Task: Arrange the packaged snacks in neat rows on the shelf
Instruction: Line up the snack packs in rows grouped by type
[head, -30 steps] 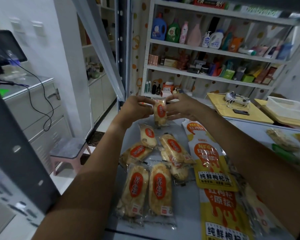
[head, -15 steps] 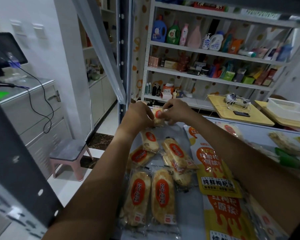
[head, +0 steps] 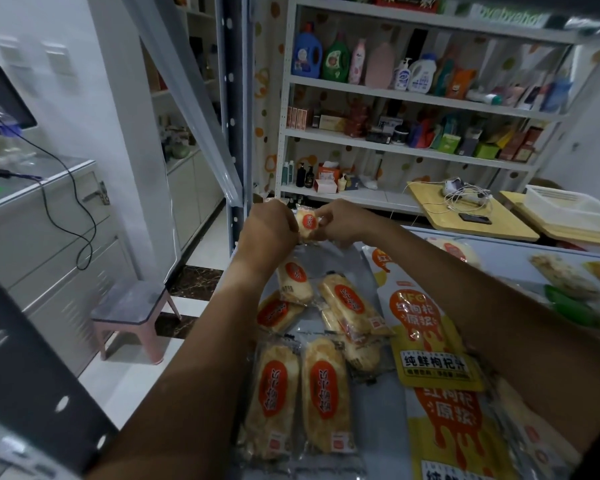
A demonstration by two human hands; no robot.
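Observation:
Both hands hold one small rice-cracker packet with an orange oval label at the far end of the grey shelf. My left hand grips its left side and my right hand pinches its right side. Below it another packet lies lengthwise, then two more at loose angles. Nearest me, two packets lie side by side in a straight pair.
Large yellow and orange juice pouches lie to the right of the crackers. The shelf's upright post stands just left of my hands. A pink stool sits on the floor at left. White shelves of bottles fill the background.
The held packet dipped toward the shelf's far end and now sits slightly higher again between both hands. The other packets have not moved.

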